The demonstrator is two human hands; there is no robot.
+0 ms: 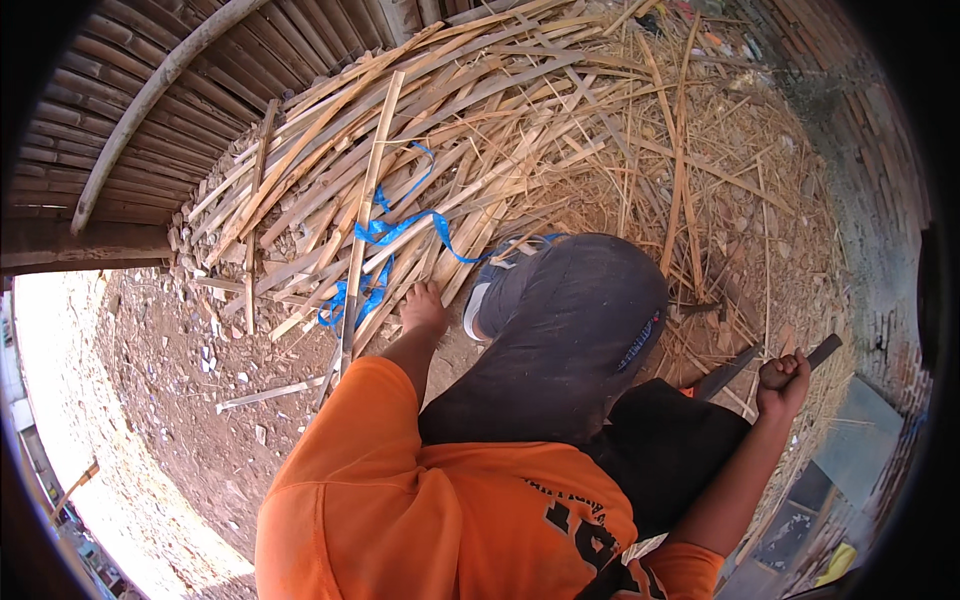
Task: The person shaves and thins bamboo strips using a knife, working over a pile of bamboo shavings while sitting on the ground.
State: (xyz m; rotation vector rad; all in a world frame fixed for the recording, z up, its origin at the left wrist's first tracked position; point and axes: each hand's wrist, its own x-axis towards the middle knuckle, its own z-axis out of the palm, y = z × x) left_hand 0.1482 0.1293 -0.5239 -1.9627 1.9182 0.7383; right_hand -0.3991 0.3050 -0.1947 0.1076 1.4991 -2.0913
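Note:
Low beside the pile of wooden strips (pixel 470 150), my left hand (pixel 424 310) has its fingers bent around the end of a wooden strip; my palm hides part of the grip. My right hand (pixel 784 385) is out to the right, wrapped round the dark handle of a machete (pixel 725 374). Its blade points down and inward beside my dark-clothed leg. Blue plastic strapping (pixel 400 228) lies tangled over the strips just ahead of my left hand. One long pale strip (pixel 372 190) rests across the pile, left of that hand.
My bent knee (pixel 590 310) stands between my hands. A hammer-like tool (pixel 700 308) lies among splinters to its right. A slatted bamboo wall (pixel 130 110) borders the far left, a brick wall (pixel 890 200) the right. Stony dirt ground (pixel 180 370) lies at left; grey panels (pixel 860 440) lean at lower right.

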